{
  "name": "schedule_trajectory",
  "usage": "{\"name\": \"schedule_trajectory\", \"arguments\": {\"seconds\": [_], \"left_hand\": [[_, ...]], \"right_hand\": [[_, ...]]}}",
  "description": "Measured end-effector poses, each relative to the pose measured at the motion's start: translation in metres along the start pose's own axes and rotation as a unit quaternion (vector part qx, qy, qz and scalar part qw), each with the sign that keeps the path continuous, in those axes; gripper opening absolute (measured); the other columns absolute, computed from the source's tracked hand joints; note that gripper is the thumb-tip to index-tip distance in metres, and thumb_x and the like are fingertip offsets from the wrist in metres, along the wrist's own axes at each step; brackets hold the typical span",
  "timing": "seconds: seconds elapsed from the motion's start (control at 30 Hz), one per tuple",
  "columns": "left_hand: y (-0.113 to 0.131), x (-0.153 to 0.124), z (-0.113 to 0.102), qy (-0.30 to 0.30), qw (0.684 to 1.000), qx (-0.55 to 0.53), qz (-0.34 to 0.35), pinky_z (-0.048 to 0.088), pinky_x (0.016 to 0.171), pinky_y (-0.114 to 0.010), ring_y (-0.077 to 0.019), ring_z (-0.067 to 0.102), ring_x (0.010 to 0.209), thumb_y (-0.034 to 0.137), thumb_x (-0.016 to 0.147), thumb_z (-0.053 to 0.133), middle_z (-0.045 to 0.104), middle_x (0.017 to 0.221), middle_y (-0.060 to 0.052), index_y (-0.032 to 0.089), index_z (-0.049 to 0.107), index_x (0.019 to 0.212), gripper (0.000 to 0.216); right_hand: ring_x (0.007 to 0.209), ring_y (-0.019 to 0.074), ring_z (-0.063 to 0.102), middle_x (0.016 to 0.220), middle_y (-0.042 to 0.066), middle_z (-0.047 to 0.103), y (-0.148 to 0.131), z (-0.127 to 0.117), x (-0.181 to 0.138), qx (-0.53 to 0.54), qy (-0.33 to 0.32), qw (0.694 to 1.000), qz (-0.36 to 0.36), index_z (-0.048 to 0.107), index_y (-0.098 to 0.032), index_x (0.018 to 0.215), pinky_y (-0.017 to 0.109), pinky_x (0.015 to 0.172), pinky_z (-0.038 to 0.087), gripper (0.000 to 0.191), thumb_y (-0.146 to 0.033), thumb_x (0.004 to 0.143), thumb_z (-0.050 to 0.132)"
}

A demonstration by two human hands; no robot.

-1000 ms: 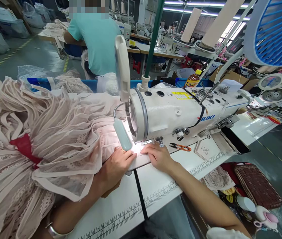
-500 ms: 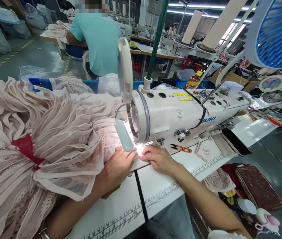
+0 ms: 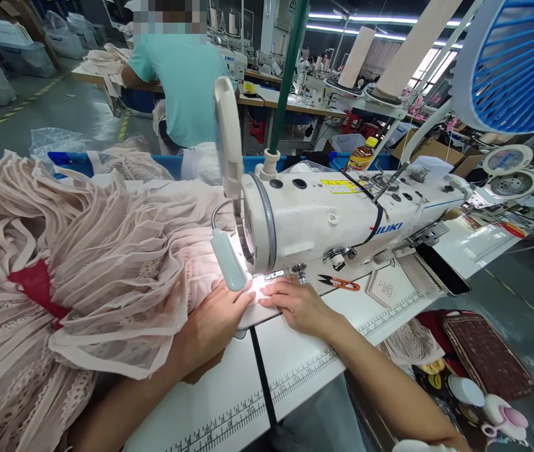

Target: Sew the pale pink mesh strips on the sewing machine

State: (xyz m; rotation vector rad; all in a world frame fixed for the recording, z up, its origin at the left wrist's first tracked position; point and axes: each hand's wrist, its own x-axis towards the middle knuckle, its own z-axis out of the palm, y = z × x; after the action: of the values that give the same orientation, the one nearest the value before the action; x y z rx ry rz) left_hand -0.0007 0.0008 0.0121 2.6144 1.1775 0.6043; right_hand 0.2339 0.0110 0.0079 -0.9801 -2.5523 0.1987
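Note:
A white sewing machine (image 3: 305, 220) stands before me, its lamp (image 3: 228, 260) lighting the needle area. Beneath its head, a small piece of pale pink fabric (image 3: 257, 294) lies brightly lit between my hands. My left hand (image 3: 217, 317) has thumb and fingers closed on the fabric's left side, the fingers partly behind the lamp. From the right, my right hand (image 3: 299, 307) pinches the same fabric at its fingertips. A large bundle of pale pink mesh and lace pieces (image 3: 120, 251), tied with a red strip (image 3: 38, 290), lies over my left forearm. Glare hides the needle.
Orange-handled thread snips (image 3: 340, 283) and a stack of paper labels (image 3: 380, 289) lie right of my right hand. A blue fan (image 3: 521, 69) hangs at upper right. Behind the machine stands a drink bottle (image 3: 362, 156). A person in a turquoise shirt (image 3: 185, 88) sits ahead.
The view has shifted slightly, so the machine and bundle appear a little farther left. Both hands stay at the fabric, with the right fingertips a little nearer the machine's head.

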Motion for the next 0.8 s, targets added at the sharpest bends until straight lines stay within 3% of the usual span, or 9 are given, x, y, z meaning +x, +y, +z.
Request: {"name": "schedule_trajectory", "arguments": {"seconds": [0.17,0.47,0.8], "left_hand": [[-0.006,0.003,0.002,-0.007,1.000,-0.006,-0.003,0.049,0.081,-0.035,-0.0194,0.060,0.091,0.015,0.097,0.035,0.064,0.109,-0.004,0.024,0.058,0.096,0.025],[-0.006,0.009,0.001,-0.022,0.999,-0.002,-0.035,0.047,0.085,-0.036,-0.0220,0.056,0.099,0.017,0.096,0.037,0.062,0.108,-0.005,0.023,0.055,0.097,0.019],[-0.001,0.017,-0.003,-0.030,0.994,-0.028,-0.103,0.046,0.088,-0.040,-0.0233,0.058,0.095,0.020,0.093,0.042,0.063,0.096,-0.003,0.023,0.053,0.090,0.012]], "right_hand": [[0.111,0.0172,0.063,0.114,0.002,0.073,-0.002,0.002,0.003,-0.019,0.004,1.000,0.013,0.072,-0.027,0.107,0.030,0.089,0.052,0.037,-0.003,0.089,0.049],[0.107,0.0199,0.065,0.123,0.002,0.069,-0.008,0.001,0.010,-0.040,-0.049,0.996,0.070,0.068,-0.026,0.115,0.033,0.086,0.051,0.046,-0.001,0.085,0.046],[0.098,0.0208,0.064,0.111,0.004,0.071,-0.011,0.001,0.018,-0.076,-0.090,0.988,0.104,0.064,-0.025,0.121,0.038,0.092,0.048,0.050,0.000,0.083,0.043]]}}
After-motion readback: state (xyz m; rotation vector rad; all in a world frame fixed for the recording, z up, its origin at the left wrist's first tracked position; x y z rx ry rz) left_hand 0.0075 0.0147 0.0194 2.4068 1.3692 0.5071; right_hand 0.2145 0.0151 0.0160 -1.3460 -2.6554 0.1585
